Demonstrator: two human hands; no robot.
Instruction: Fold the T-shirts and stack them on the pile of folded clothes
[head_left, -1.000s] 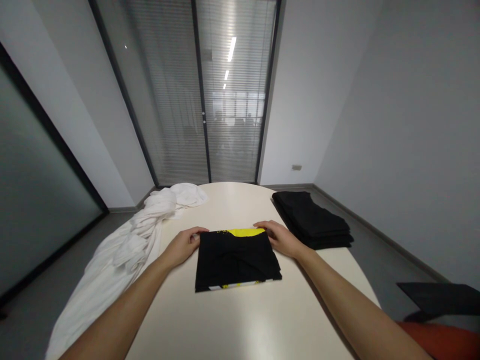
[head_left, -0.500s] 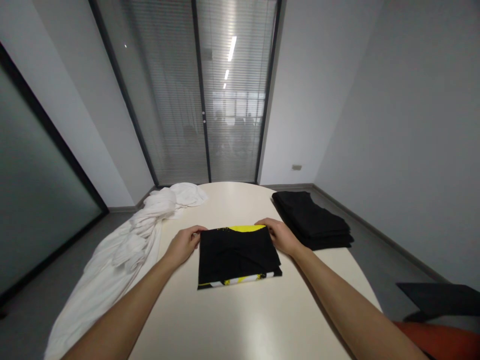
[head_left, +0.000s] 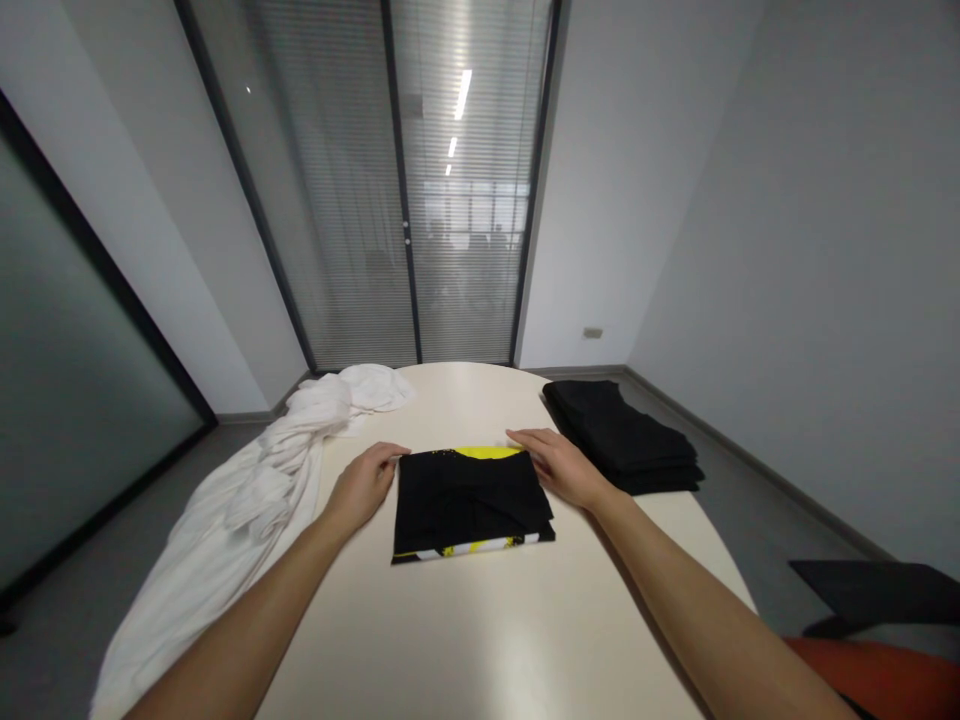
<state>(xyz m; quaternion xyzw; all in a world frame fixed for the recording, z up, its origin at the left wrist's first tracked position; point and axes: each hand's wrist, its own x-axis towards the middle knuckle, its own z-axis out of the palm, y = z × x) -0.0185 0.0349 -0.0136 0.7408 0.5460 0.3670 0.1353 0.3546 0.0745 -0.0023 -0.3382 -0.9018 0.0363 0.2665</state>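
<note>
A folded black garment (head_left: 469, 500) lies flat on the table in front of me. Yellow shows along its far edge, and a yellow and white print runs along its near edge. My left hand (head_left: 367, 482) is at the far left corner, its fingers stretched toward the cloth and the tips touching or just beside the edge. Over the far right corner, my right hand (head_left: 555, 465) has its fingers extended along the yellow strip, with the thumb side near the right edge. Neither hand appears to pinch the fabric.
A crumpled heap of white cloth (head_left: 262, 485) spreads along the left side of the round pale table (head_left: 450, 640). Several folded black garments form a stack (head_left: 619, 435) at the right edge. A chair with an orange seat (head_left: 877, 675) stands at lower right.
The folded garment has shifted slightly away from me and to the left. My right hand's fingers have straightened and loosened at the corner. My left hand has moved slightly away from me.
</note>
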